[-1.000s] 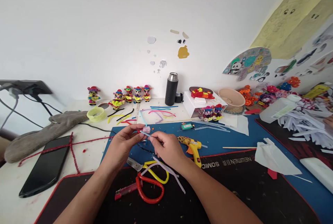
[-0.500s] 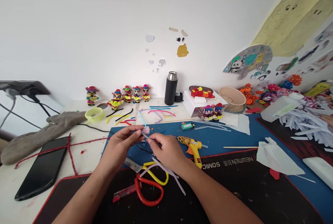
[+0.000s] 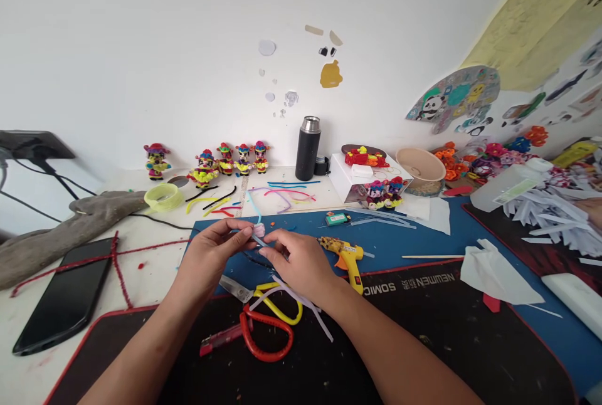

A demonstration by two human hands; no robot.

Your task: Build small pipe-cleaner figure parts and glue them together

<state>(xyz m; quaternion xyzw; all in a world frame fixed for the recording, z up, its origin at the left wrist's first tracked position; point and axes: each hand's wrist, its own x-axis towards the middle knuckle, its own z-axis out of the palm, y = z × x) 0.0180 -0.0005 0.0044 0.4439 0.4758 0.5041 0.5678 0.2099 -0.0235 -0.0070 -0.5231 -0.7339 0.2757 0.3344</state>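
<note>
My left hand [image 3: 214,254] pinches a small pink coiled pipe-cleaner piece [image 3: 258,229] above the blue mat. My right hand [image 3: 301,264] is closed on the pale stem that runs from the coil down under my palm [image 3: 301,301]. Both hands are close together, fingertips nearly touching. Just below them lie scissors [image 3: 263,311] with yellow and red handles and a red utility knife [image 3: 219,340]. A yellow glue gun [image 3: 345,256] rests right of my right hand.
A black phone [image 3: 66,298] and red pipe cleaner [image 3: 117,264] lie at left. Several small figurines [image 3: 226,159], loose pipe cleaners [image 3: 277,195], a black flask [image 3: 308,149], a white box [image 3: 362,179], a bowl [image 3: 421,167] and white paper scraps [image 3: 498,276] surround the mats.
The view has shifted down and left slightly. My hands stay together on the pink piece, the fingers working a little along the stem.
</note>
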